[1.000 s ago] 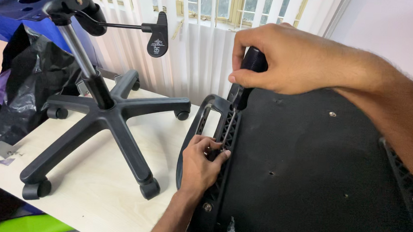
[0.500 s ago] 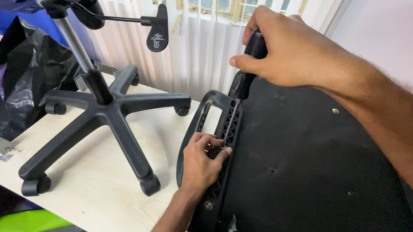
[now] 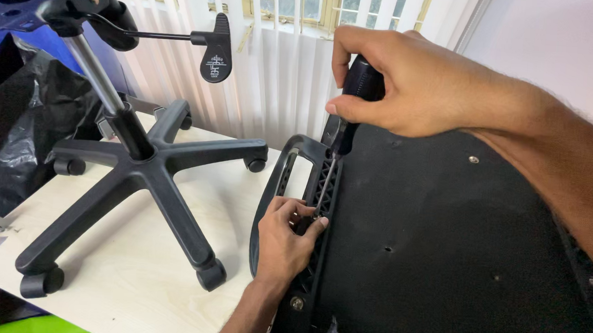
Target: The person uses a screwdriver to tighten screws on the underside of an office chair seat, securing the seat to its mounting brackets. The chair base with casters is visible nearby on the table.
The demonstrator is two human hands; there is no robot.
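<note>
**Screwdriver on the armrest bracket**

The right hand [image 3: 411, 84] grips a black-handled screwdriver [image 3: 343, 128], tip down on the black armrest [image 3: 295, 187] against the upturned seat [image 3: 442, 251]. The left hand [image 3: 282, 237] pinches closed at the tip. A chair base [image 3: 137, 184] stands on the table [image 3: 124, 293].

A plain room, likely a home or small office, used as an assembly spot: white vertical blinds [image 3: 275, 69] cover a window, and a light wooden table [image 3: 117, 293] bears an office chair base [image 3: 138, 177] and a black plastic bag [image 3: 17, 129].
</note>
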